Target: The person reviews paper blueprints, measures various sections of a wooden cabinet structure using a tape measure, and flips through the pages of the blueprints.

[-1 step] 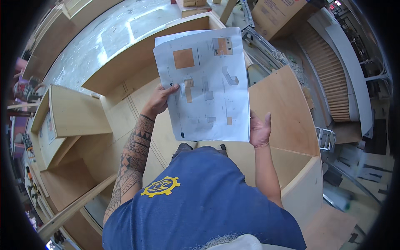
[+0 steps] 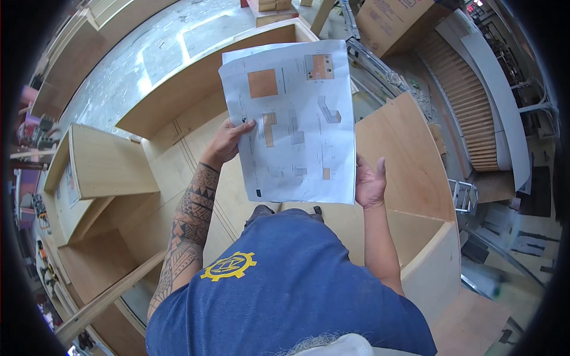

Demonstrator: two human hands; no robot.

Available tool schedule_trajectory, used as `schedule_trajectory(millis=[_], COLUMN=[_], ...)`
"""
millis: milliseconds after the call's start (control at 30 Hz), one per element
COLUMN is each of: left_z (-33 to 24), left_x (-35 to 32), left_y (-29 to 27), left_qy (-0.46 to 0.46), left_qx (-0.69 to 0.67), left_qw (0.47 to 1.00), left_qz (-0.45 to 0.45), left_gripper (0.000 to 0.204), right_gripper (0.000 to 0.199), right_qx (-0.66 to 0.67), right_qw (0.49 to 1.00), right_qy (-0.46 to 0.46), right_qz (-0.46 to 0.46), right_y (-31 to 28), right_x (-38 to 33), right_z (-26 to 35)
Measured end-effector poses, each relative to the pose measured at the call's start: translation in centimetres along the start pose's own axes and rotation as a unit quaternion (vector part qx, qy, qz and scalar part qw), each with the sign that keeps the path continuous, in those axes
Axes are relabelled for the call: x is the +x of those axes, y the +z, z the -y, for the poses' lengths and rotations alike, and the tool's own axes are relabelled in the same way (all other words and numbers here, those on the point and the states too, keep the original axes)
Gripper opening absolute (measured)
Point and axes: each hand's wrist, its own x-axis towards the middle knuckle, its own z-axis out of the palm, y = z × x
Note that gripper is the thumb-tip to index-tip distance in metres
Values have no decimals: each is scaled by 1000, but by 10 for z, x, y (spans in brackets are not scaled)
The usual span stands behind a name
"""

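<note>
In the head view, a sheet of printed assembly drawings [image 2: 294, 121] is held up over the plywood cabinet panels [image 2: 404, 160], in the middle of the scene. It looks light, thin and floppy, likely to crease or tear, so its side edges are the sensible place to hold it. The left hand [image 2: 228, 139] is closed on the left edge, thumb over the front. The right hand [image 2: 369, 184] grips the lower right corner, fingers curled behind.
</note>
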Motion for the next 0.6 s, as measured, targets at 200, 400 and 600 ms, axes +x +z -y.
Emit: schedule_trajectory(millis=[200,400,600], left_z=[-10,-31,-56], left_x=[14,31,50], left_y=[26,52,58], left_qy=[1,-46,189], left_qx=[23,125,326], left_qw=[999,985,926], left_qz=[32,106,-13], left_gripper=[30,31,46], right_gripper=[76,55,47], right_qx=[-147,-119,-66], right_qw=[987,991,986], right_qy=[-63,-35,-105], right_qz=[-18,-42,-109], right_y=[23,26,25], right_x=[13,34,51], right_z=[26,37,27])
